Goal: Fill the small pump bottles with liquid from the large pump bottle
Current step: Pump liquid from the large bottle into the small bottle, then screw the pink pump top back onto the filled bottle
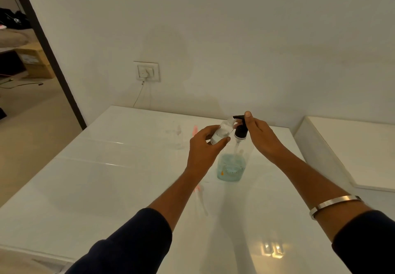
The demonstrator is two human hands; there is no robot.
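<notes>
At the far right of a glossy white table [106, 188], a person's left hand [205, 145] gripped a small clear bottle [221, 131], fingers and thumb curled around its body, tilting its open neck to the right toward the spout of a large pump bottle [232, 167]. The small bottle was uncapped, looked nearly empty, and carried a pale label near its base. The right hand [260, 137] was on the black pump head [240, 127], a fingertip laid on top of the pump and the other fingers folded down behind it. The large bottle stood upright on the table, just to the right of the left wrist; its walls were transparent and a shallow layer of pale blue liquid filled only its bottom portion, with a clear dip tube running down from the black collar. A metal bangle [335, 204] circled the right forearm, and dark sleeves [132, 243] covered both arms near the camera. On the table to the left of the hands stood another small transparent bottle [178, 137], blurred and hard to make out. A wall socket [147, 72] with a plugged-in cord sat on the white wall beyond.
</notes>
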